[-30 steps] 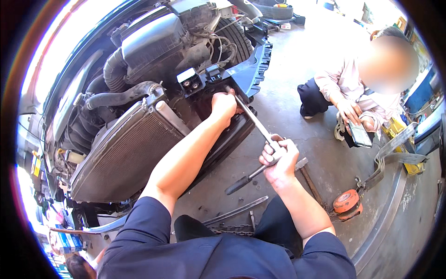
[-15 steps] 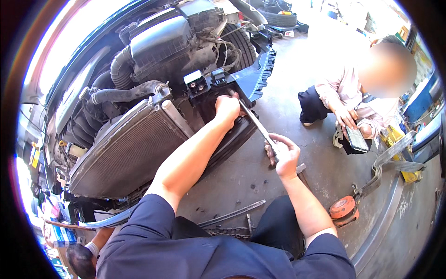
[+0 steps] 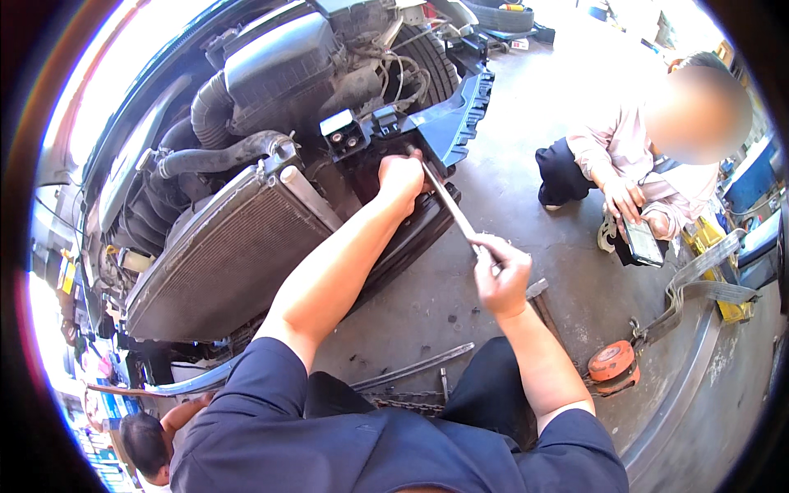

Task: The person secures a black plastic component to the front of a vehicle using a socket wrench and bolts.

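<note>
A long metal bar [image 3: 452, 205] slants down from the front corner of a car's opened engine bay. My left hand [image 3: 401, 182] is closed around its upper end, against the dark bracket area under a black plastic part [image 3: 448, 119]. What the bar's tip meets is hidden behind my fingers. My right hand [image 3: 503, 275] is closed on the lower end, fingers curled round it. To the left of my left hand is a small box-shaped part with two round fittings [image 3: 342, 135]. The radiator [image 3: 234, 255] lies left of my forearm.
A person [image 3: 625, 181] crouches at the right with a phone [image 3: 643, 242]. Another person [image 3: 148, 448] is at the lower left. On the floor are a hammer [image 3: 538, 296], a flat metal bar [image 3: 415, 366], a chain, and an orange reel [image 3: 612, 366] beside a grey strap [image 3: 694, 279].
My right hand has shifted its hold at the bar's lower end, with the fingers curled differently. My left hand stays at the upper end. The person at the lower left has moved their arm.
</note>
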### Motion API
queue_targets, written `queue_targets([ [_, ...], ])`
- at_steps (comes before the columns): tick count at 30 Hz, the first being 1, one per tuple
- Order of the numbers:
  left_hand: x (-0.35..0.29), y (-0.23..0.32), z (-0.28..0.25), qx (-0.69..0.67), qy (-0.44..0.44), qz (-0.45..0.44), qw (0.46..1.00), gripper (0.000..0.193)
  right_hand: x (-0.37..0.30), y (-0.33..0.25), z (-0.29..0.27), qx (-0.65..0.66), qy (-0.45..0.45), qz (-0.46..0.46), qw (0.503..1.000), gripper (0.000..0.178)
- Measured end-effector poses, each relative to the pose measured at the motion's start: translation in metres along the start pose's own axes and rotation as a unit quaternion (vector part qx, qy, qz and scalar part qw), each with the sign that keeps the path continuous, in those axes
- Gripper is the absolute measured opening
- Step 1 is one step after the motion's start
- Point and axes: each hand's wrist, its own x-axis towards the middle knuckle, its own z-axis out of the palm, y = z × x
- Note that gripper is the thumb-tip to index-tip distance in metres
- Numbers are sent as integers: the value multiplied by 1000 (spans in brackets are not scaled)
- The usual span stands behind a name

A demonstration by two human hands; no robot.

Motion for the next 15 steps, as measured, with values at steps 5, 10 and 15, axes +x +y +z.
queue_targets([
  [5, -6, -1, 2, 13, 12, 1, 1000, 34, -14, -17, -2, 263, 26, 311, 913, 25],
  [10, 0, -5, 1, 74, -7, 15, 997, 33, -16, -16, 8, 534, 154, 495, 668, 32],
  [15, 1, 4, 2, 17, -16, 1, 1000, 32, -8, -17, 8, 543, 152, 511, 649, 30],
])
